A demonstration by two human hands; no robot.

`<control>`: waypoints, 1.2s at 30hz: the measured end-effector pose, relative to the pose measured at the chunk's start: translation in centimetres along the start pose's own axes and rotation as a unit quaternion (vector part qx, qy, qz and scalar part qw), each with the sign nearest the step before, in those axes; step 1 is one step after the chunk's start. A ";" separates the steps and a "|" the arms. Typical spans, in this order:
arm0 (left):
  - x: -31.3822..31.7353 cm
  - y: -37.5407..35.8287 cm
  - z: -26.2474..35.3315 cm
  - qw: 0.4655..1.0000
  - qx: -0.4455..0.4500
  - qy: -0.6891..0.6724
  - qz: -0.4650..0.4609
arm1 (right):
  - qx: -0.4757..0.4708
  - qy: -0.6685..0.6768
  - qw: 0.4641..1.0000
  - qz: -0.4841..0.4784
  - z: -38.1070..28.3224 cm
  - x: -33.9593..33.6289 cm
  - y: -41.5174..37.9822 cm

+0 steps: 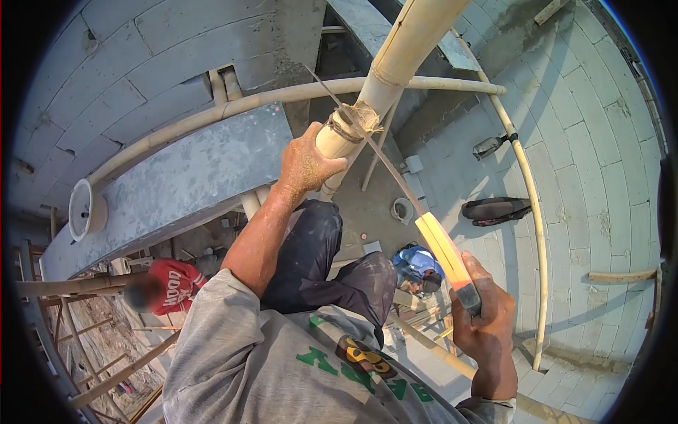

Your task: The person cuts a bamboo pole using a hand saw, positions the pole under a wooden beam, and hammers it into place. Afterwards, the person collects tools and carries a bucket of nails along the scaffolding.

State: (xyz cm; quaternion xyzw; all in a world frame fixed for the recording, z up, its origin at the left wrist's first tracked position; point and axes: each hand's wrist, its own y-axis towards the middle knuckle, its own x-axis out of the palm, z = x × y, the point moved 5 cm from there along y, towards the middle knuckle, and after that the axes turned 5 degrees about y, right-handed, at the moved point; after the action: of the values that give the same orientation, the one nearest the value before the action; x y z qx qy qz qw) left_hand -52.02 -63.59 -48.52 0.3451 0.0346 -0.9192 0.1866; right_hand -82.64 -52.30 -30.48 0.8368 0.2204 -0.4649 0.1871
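Note:
My left hand [305,159] is wrapped around the end of a bamboo piece [333,140], with a dark band near its top. Pale ragged fibres [366,115] show at the bamboo's end. Across this spot lies the thin blade of a handsaw [390,166], its tip pointing up and left past the bamboo. My right hand [486,307] is closed around the saw's yellow-orange and black handle [446,254], low on the right. A thick bamboo pole [409,46] rises to the upper right behind the cut. Pale dust coats my left hand and forearm.
A grey board platform [205,159] with a white bucket [88,210] is at left. Bamboo rails [526,191] and block walls [579,169] surround me. A bottle [487,147] and dark bag [496,210] hang right. Two people, in red [173,286] and blue [418,265], are below.

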 end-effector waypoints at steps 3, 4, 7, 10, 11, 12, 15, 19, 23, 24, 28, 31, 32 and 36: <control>0.1 0.1 -0.1 1.000 0.009 -0.015 -0.003 | 0.010 -0.008 1.000 -0.006 0.2 -0.2 -0.5; 0.1 0.1 -0.1 1.000 0.012 -0.022 -0.002 | 0.011 -0.009 1.000 -0.012 0.3 -0.2 -0.6; -0.2 0.0 0.2 1.000 0.000 -0.018 -0.019 | 0.016 -0.030 0.999 -0.014 0.0 -0.4 -0.7; 0.1 0.2 -0.1 1.000 0.011 -0.015 -0.012 | 0.013 -0.041 0.999 -0.022 -0.2 -0.7 -0.7; 0.2 0.0 -0.1 1.000 0.008 -0.015 -0.013 | 0.008 -0.030 0.999 -0.016 -0.2 -0.7 -0.8; 0.2 -0.2 0.1 1.000 0.004 -0.013 -0.014 | 0.001 -0.018 1.000 -0.010 0.0 -0.7 -0.8; 0.0 -0.1 0.0 1.000 -0.009 -0.003 -0.013 | -0.012 -0.005 1.000 -0.025 -1.0 2.4 4.9; 0.3 0.0 -0.4 1.000 0.008 -0.002 -0.007 | -0.067 -0.042 0.997 -0.020 -2.5 7.1 17.2; 0.1 -0.2 0.1 1.000 0.000 0.003 -0.014 | -0.058 -0.040 0.997 -0.030 -2.0 7.6 17.1; 0.0 -0.3 0.3 1.000 0.000 0.003 -0.016 | -0.081 -0.028 0.996 -0.007 -1.7 8.1 16.4; 0.4 -0.4 0.1 1.000 0.014 -0.001 -0.019 | -0.056 0.028 0.998 -0.015 -1.2 8.3 16.1; 0.7 -0.2 0.0 1.000 0.022 -0.017 0.006 | 0.045 0.148 0.987 -0.037 -2.0 6.2 17.5; 0.7 -0.3 0.1 1.000 0.028 -0.001 0.013 | -0.028 0.168 0.985 0.008 -2.1 5.7 17.8; 0.5 -0.2 -0.1 1.000 0.002 -0.009 -0.018 | -0.079 0.066 0.993 0.050 -1.7 3.6 13.3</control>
State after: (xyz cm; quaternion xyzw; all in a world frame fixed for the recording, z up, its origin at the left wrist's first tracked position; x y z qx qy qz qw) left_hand -52.42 -63.54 -48.95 0.3367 0.0373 -0.9254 0.1697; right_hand -72.56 -61.82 -31.33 0.8582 0.2263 -0.3800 0.2605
